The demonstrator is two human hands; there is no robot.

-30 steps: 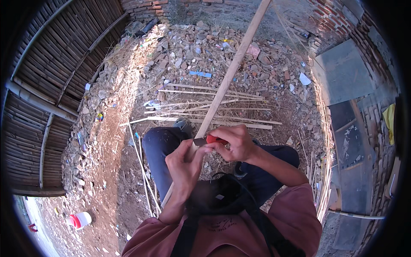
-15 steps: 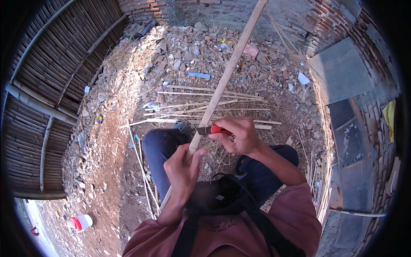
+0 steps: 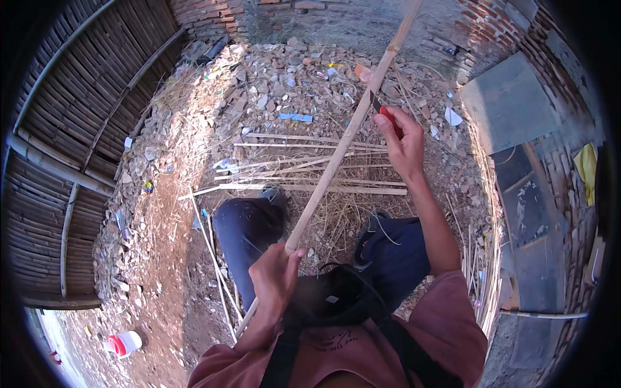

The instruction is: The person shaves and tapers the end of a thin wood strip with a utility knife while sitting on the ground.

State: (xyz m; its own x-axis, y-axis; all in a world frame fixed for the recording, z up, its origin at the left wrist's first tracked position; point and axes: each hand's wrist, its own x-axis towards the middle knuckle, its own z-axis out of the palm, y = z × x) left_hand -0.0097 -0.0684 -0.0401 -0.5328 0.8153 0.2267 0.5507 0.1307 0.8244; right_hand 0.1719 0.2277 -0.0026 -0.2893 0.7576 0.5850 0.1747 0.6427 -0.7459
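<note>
A long pale bamboo strip (image 3: 337,154) slants from beside my left forearm up to the far wall. My left hand (image 3: 272,274) is closed around its lower part, with the thumb along it. Farther up, my right hand (image 3: 405,139) grips a red-handled knife (image 3: 390,119). The knife's dark blade touches the right edge of the strip, or lies very close to it. Several thinner split bamboo strips (image 3: 310,188) lie across the ground beyond my knees. Two more strips (image 3: 210,252) rest to the left of my left leg.
Rubble and scraps (image 3: 284,77) cover the ground up to the brick wall (image 3: 323,18). A bamboo-slat panel (image 3: 71,77) stands at left. Flat grey boards (image 3: 514,103) lean at right, near a yellow cloth or bag (image 3: 585,173). A red-and-white container (image 3: 129,343) lies lower left.
My right hand has moved the knife away from me, up along the strip, from near my left hand to the far section. My left hand has shifted slightly down and still holds the strip.
</note>
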